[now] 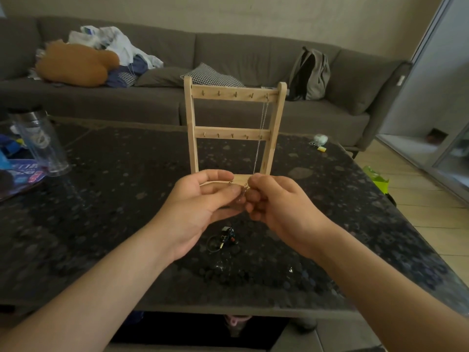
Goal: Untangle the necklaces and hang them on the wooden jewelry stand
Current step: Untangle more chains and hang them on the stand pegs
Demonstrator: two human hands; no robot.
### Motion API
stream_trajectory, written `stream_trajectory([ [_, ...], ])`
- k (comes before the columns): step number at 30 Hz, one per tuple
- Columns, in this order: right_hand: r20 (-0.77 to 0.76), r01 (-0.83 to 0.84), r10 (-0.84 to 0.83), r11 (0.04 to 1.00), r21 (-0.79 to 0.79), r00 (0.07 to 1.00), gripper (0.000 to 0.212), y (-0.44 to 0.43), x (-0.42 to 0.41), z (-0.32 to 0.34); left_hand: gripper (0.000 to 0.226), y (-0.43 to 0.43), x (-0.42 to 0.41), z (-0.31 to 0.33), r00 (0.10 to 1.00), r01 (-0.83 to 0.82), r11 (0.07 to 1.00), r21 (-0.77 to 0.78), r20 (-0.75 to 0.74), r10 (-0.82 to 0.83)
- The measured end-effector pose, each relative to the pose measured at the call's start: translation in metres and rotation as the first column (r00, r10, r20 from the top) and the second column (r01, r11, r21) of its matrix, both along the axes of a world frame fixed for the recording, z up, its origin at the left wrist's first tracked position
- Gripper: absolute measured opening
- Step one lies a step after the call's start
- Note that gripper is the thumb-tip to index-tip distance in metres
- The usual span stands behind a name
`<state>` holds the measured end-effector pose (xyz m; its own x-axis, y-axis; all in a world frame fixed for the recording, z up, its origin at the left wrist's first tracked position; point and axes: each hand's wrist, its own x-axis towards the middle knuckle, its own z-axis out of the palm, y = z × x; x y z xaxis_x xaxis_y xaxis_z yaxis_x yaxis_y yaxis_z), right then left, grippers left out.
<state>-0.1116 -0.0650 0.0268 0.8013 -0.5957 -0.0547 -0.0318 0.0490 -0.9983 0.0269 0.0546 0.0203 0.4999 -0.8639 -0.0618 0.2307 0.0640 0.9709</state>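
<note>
Left hand [203, 199], right hand [276, 201] both pinch tangled chain [242, 190] near wooden stand [234, 95] base; one necklace [261, 133] hangs far-right top peg.

My left hand [200, 209] and right hand [281, 207] are bare — both forearms [101, 288] too, as far up as I can see; nails look trimmed short, though they're blurred.
</note>
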Motion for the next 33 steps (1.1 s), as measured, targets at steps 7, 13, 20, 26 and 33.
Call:
stream_trajectory([
  [7, -0.193, -0.048, -0.013, 0.95, -0.308, 0.981, 0.038, 0.009, -0.004, 0.005, 0.02, 0.003, 0.001, -0.007, 0.975, -0.073, 0.997, 0.0, 0.212, 0.072],
  [13, -0.065, -0.009, -0.041, 0.78, -0.626, 0.997, 0.022, 0.011, -0.014, 0.0, 0.018, 0.015, 0.001, -0.011, 0.971, -0.098, 0.995, -0.028, 0.215, 0.102],
  [20, 0.055, 0.239, -0.261, 0.751, -0.616, 0.964, 0.016, 0.032, -0.018, -0.007, 0.018, 0.034, -0.007, -0.007, 0.922, -0.03, 0.998, 0.063, 0.387, 0.003],
  [26, -0.145, 0.112, -0.173, 0.928, -0.354, 0.974, 0.027, 0.061, -0.023, -0.014, 0.013, 0.048, -0.025, -0.008, 0.702, -0.09, 0.986, 0.139, 0.711, -0.036],
  [33, -0.255, 0.036, -0.187, 0.865, -0.501, 0.949, 0.029, 0.06, -0.034, -0.009, 0.009, 0.049, -0.031, -0.007, 0.778, -0.118, 0.97, 0.211, 0.627, -0.042],
])
